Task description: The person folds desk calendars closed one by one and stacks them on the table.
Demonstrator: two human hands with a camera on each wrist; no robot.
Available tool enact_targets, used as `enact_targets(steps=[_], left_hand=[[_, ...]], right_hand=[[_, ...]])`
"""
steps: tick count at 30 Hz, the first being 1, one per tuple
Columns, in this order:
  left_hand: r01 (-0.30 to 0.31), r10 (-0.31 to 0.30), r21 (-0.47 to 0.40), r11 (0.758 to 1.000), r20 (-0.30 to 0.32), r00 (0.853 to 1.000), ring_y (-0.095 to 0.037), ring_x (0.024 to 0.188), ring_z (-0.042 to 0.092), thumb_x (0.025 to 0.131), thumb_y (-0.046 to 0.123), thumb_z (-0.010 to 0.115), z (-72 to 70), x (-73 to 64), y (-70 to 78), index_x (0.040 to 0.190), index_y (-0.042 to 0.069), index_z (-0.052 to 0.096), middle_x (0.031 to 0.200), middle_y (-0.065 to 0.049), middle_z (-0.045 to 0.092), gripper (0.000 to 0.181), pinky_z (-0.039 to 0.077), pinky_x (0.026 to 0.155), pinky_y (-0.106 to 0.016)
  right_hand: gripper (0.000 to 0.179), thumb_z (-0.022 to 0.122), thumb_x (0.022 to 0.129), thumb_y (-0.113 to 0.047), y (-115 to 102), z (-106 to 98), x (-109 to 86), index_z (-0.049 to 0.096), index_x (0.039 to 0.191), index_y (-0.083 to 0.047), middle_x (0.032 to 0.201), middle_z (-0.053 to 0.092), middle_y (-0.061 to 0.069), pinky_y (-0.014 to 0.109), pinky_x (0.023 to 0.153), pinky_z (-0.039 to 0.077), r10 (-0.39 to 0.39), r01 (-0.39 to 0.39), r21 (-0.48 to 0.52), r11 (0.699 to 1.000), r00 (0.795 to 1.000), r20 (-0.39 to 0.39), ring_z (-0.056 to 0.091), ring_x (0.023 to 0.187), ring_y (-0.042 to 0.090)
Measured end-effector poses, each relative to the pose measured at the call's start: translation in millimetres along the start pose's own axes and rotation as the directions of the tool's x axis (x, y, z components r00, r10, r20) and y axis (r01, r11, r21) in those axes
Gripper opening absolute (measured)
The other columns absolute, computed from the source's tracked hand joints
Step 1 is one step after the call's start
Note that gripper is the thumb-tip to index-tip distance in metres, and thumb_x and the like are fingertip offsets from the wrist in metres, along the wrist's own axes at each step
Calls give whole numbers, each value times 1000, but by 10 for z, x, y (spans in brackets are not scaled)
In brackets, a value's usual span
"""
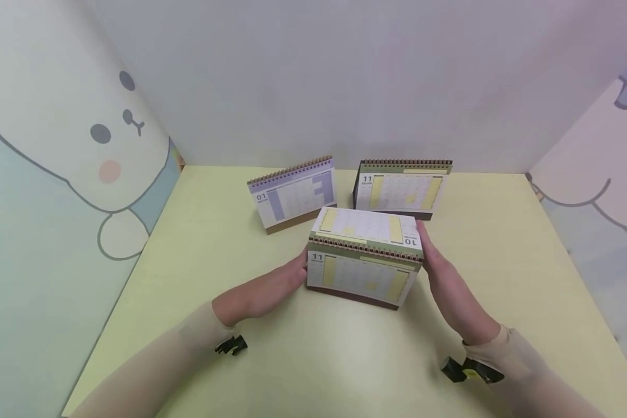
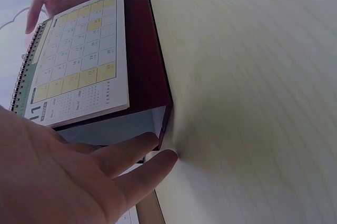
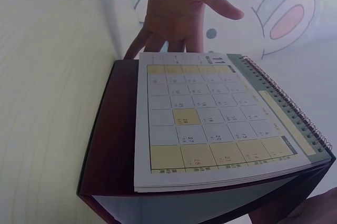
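A spiral-bound desk calendar (image 1: 363,276) stands tent-like on the table between both hands, marked 11 on its near face and 10 on its top face. At its left end is my left hand (image 1: 271,290), fingers extended. My right hand (image 1: 451,290) lies along the right end with straight fingers. In the left wrist view, the left fingertips (image 2: 166,161) are down by the table at the dark red base (image 2: 147,61). The right wrist view shows the left hand (image 3: 176,16) flat beyond the calendar, thumb apart; only a piece of the right hand (image 3: 313,211) shows.
Behind stand two more desk calendars: a purple one marked 01 (image 1: 295,194), angled, and a green-topped one marked 11 (image 1: 402,188). The pale yellow table (image 1: 214,232) meets a white wall (image 1: 319,75) at the back. Side walls carry cartoon animals.
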State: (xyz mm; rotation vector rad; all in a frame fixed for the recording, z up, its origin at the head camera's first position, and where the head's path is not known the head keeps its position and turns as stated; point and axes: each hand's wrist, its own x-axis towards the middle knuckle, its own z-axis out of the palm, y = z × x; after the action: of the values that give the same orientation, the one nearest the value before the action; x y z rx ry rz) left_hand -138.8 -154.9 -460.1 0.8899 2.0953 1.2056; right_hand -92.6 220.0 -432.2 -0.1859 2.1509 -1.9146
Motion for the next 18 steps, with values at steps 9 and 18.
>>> enact_targets(steps=[9,18], left_hand=[[-20,20,3,1000,-4,1000,-23,189,-7,130,39,16,3,-23,18,189,37,-15,200,14,-14,67,12,152,-67],[-25,25,0,1000,-5,1000,-21,188,-8,130,40,17,19,-26,-5,189,38,-15,200,15,-15,67,11,153,-66]], right_hand=[[66,20,129,-59,18,3,3,-5,188,-45,199,-12,-18,74,145,-21,-3,3,6,1000,1000,-3,-27,185,26],[66,19,129,-59,15,-5,-2,-5,189,-44,199,-14,-16,76,145,-21,-10,10,-8,1000,1000,-7,-27,185,26]])
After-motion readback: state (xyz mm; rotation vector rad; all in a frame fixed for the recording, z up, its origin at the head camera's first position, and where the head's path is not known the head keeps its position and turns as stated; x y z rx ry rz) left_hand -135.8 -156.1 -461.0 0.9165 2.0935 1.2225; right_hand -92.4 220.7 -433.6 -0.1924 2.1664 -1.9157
